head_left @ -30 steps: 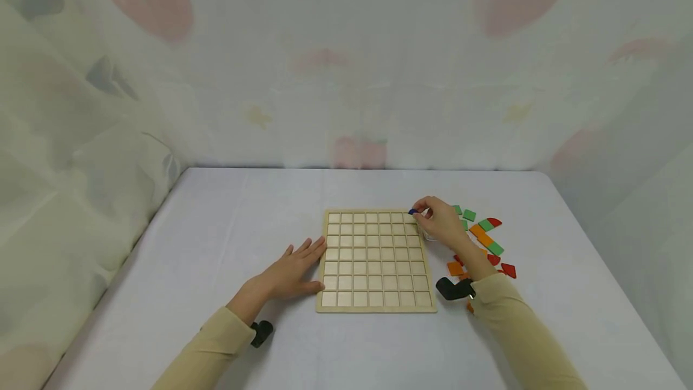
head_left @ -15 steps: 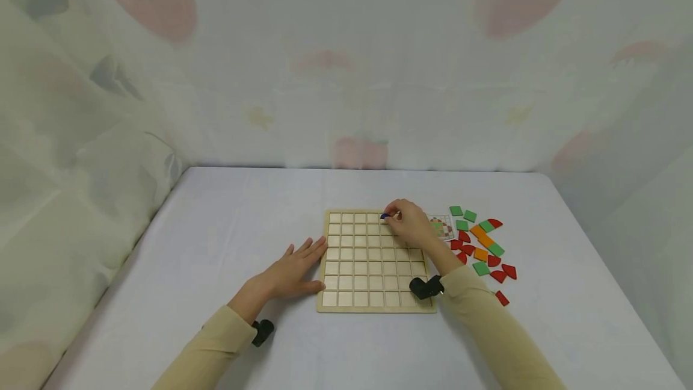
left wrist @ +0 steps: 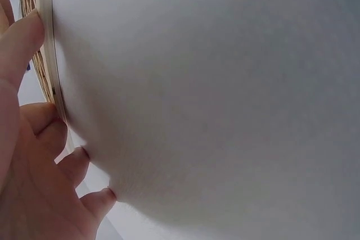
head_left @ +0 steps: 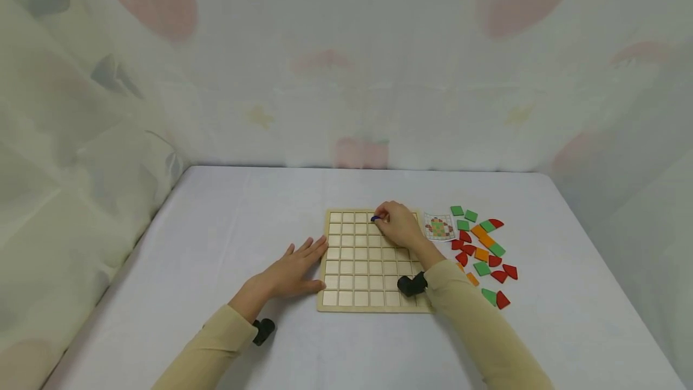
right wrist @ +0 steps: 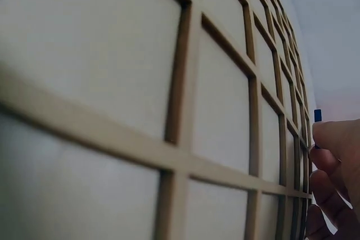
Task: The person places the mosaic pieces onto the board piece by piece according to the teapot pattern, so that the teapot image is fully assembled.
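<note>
A wooden grid board (head_left: pixel 354 268) with square cells lies on the white table. Between thumb and fingers, my right hand (head_left: pixel 399 225) pinches a small dark blue piece (head_left: pixel 375 218) over the top row, near the middle. In the right wrist view, that blue piece (right wrist: pixel 318 115) appears as a thin edge above the fingertips, its full shape hidden. My left hand (head_left: pixel 289 272) lies spread on the table, its fingertips and thumb at the board's left edge. The left wrist view shows the left hand (left wrist: pixel 50 178) touching the board's wooden rim (left wrist: pixel 48 37).
Right of the board lies a printed pattern card (head_left: pixel 439 227). Beyond it are scattered flat pieces: green squares (head_left: pixel 471 215), red quarter rounds (head_left: pixel 499 276) and orange ones (head_left: pixel 481 254). White patterned cloth (head_left: pixel 346 77) hangs behind the table.
My right hand has carried the blue piece leftward from the board's top right corner to near the middle of the top row, uncovering the card. The left hand has stayed put.
</note>
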`<act>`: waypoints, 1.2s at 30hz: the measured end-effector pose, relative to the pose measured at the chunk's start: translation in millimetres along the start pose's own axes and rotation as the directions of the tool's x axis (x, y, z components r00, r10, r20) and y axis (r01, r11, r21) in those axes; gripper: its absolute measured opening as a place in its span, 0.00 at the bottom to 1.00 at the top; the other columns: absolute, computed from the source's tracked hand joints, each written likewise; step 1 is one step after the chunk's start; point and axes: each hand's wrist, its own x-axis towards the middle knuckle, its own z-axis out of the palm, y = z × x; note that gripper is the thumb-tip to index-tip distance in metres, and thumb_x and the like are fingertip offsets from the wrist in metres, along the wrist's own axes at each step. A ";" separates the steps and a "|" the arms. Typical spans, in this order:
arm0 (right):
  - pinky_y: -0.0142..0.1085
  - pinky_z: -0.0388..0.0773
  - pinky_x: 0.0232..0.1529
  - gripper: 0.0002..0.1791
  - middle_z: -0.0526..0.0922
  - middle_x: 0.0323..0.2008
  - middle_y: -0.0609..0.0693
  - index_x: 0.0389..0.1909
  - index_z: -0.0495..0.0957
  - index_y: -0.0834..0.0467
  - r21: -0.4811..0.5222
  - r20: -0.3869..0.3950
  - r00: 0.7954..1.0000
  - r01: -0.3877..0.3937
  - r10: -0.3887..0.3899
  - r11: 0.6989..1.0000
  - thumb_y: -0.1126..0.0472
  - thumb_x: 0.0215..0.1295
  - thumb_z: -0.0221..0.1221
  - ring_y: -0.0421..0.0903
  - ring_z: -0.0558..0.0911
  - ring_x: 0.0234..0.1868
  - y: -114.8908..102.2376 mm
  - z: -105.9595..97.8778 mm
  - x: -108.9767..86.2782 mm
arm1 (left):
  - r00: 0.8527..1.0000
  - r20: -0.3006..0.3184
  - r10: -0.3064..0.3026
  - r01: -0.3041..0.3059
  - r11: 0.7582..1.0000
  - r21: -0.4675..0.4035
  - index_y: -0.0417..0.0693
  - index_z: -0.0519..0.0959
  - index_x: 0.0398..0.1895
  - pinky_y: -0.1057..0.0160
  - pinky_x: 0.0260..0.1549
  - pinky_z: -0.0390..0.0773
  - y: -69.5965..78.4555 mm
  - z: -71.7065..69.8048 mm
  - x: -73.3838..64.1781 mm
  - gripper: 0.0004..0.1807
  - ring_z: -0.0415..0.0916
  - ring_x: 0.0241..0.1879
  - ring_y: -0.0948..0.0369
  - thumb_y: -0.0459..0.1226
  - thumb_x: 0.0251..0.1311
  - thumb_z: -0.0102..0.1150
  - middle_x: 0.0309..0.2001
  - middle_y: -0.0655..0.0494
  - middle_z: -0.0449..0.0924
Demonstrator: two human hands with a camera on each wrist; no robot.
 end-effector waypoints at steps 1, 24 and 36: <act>0.36 0.72 0.34 0.07 0.79 0.31 0.48 0.37 0.79 0.58 -0.006 -0.004 1.000 -0.004 0.004 1.000 0.62 0.58 0.60 0.43 0.74 0.31 -0.3 1.0 0.4 | 1.000 0.001 0.000 0.000 1.000 0.000 0.46 0.46 0.72 0.39 0.64 0.45 0.4 -0.4 0.0 0.46 0.41 0.71 0.48 0.53 0.57 0.56 0.73 0.53 0.41; 0.35 0.66 0.32 0.05 0.73 0.28 0.48 0.35 0.80 0.57 -0.053 0.041 0.998 -0.052 0.054 0.997 0.62 0.58 0.59 0.44 0.68 0.29 -8.4 0.4 5.4 | 1.000 0.003 -0.003 0.003 1.000 -0.004 0.45 0.47 0.72 0.38 0.64 0.45 2.7 -1.4 0.2 0.47 0.41 0.71 0.47 0.52 0.57 0.58 0.73 0.51 0.41; 0.35 0.67 0.32 0.05 0.74 0.28 0.48 0.34 0.80 0.56 -0.060 0.034 0.998 -0.054 0.056 0.997 0.61 0.58 0.60 0.44 0.69 0.29 -6.3 2.2 5.5 | 1.000 -0.003 -0.002 0.002 1.000 -0.014 0.45 0.46 0.72 0.37 0.64 0.44 1.8 0.0 0.6 0.46 0.41 0.71 0.47 0.52 0.57 0.57 0.73 0.51 0.41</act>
